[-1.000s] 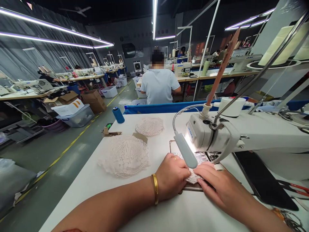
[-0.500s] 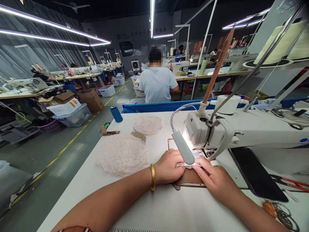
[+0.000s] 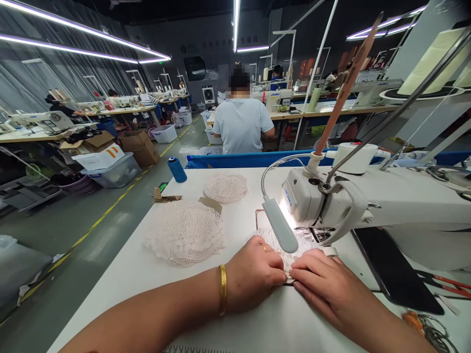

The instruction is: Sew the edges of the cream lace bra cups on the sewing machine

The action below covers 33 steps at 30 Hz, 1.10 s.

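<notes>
A pale pink lace piece point(image 3: 289, 262) lies on the bed of a white sewing machine point(image 3: 303, 198), partly hidden by a grey lamp point(image 3: 281, 225). My left hand point(image 3: 257, 272), with a gold bangle at the wrist, has its fingers curled closed on the lace's left near edge. From the other side my right hand point(image 3: 329, 282) pinches the same near edge, thumb low and fingers on top. Both hands' fingertips almost meet. Left of them lie a larger stack of lace pieces point(image 3: 187, 233) and a smaller one point(image 3: 225, 189).
A blue thread cone point(image 3: 177, 170) stands at the table's far left corner. A black phone-like slab point(image 3: 399, 269), red-handled tool point(image 3: 449, 284) and keyring point(image 3: 432, 328) lie at right. A person in a light shirt point(image 3: 241, 125) sits ahead with their back to me.
Both hands have drawn nearer to me, away from the needle area. More of the lace piece now shows, spread out between the hands and the machine.
</notes>
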{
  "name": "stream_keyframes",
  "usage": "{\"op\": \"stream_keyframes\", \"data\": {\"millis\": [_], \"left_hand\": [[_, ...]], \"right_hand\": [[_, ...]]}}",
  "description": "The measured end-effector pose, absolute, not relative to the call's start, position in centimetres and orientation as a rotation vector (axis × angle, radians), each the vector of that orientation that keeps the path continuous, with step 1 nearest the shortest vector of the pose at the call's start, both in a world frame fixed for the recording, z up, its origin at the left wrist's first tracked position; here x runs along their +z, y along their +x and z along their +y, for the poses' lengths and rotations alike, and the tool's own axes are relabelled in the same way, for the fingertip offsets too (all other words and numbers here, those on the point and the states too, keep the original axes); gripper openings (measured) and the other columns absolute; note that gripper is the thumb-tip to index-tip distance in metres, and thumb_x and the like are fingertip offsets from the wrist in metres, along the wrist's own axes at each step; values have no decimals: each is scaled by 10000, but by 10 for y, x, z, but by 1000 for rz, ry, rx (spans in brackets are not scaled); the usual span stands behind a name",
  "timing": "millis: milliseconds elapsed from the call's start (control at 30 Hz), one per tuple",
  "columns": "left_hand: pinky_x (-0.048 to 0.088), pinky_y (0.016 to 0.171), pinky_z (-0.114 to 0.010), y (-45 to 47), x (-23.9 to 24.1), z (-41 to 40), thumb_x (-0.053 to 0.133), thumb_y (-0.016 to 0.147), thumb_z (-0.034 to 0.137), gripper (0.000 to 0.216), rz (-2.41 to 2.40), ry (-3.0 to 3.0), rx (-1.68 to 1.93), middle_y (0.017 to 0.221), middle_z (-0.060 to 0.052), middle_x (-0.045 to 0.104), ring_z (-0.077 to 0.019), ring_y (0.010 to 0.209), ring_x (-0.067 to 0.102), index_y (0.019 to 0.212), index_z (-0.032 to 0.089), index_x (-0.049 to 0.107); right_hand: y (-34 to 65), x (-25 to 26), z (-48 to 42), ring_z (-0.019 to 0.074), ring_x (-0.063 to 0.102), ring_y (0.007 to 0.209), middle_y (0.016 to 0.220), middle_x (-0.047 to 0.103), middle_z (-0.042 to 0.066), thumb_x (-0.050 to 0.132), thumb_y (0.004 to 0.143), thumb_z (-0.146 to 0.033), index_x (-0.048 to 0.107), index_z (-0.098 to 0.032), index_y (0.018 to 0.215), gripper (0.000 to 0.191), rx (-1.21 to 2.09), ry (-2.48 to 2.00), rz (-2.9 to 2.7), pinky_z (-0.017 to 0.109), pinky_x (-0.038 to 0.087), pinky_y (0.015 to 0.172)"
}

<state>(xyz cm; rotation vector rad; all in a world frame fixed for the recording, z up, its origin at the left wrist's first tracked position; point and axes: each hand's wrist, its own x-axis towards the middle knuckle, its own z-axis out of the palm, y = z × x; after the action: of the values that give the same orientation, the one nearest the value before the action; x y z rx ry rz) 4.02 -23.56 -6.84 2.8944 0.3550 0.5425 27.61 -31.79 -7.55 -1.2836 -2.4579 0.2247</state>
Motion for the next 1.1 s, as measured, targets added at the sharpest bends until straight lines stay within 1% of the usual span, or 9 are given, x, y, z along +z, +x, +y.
{"op": "stream_keyframes", "data": {"millis": [133,367,500,600,700,767,933,1033,1100], "left_hand": [[351,922,-395,40,-70,-235,618,896,71,165,364,2916,558,885,15,741,-161,815,625,894,208,710],[348,959,-406,43,-77,-228,645,878,95,117,410,2915,605,860,15,728,-162,833,615,791,173,650],[349,940,-407,48,-84,-221,641,910,110,163,453,2957,622,801,26,695,-153,776,588,763,179,650],[344,941,-411,50,-86,-214,631,924,113,156,491,3045,619,798,11,679,-173,798,596,794,185,681],[337,950,-412,49,-84,-211,603,954,127,144,493,3092,662,815,4,677,-188,828,605,881,191,710],[340,940,-404,48,-83,-211,599,951,119,139,467,3101,681,810,7,672,-185,826,600,885,188,701],[358,952,-386,47,-89,-214,641,913,93,130,404,3094,696,775,21,667,-169,813,590,810,172,653],[367,961,-384,48,-91,-215,643,913,94,134,424,3107,668,762,15,671,-171,806,594,812,181,657],[370,962,-386,48,-90,-214,641,913,100,128,437,3125,654,754,11,662,-174,798,594,817,182,661]], "right_hand": [[276,-76,-317,198,662,895,1048,699,32,485,1083,-224,600,-254,1035,128,173,-1258,-2460,370,467,785],[278,-85,-308,210,664,915,1094,701,51,469,1077,-195,600,-253,1210,195,80,-1246,-2408,387,494,836],[278,-91,-304,224,652,891,1077,710,60,447,1076,-190,615,-242,1171,200,23,-1277,-2384,371,504,780],[278,-94,-302,223,646,863,1085,723,65,417,1080,-185,622,-236,1133,218,-9,-1330,-2358,353,509,731],[279,-96,-301,224,656,893,1135,736,70,424,1076,-175,614,-220,1206,234,-57,-1348,-2342,341,520,714],[279,-96,-301,225,660,915,1143,738,71,433,1069,-160,613,-216,1232,249,-80,-1319,-2351,333,525,712],[279,-92,-301,218,667,873,1064,731,84,428,1056,-137,630,-201,1162,237,-101,-1258,-2370,319,523,688],[278,-91,-301,213,668,846,1036,730,82,421,1055,-139,638,-209,1115,236,-101,-1264,-2369,314,526,676],[277,-91,-301,210,674,832,1043,739,86,420,1057,-142,643,-209,1115,240,-106,-1274,-2364,303,519,629]]}}
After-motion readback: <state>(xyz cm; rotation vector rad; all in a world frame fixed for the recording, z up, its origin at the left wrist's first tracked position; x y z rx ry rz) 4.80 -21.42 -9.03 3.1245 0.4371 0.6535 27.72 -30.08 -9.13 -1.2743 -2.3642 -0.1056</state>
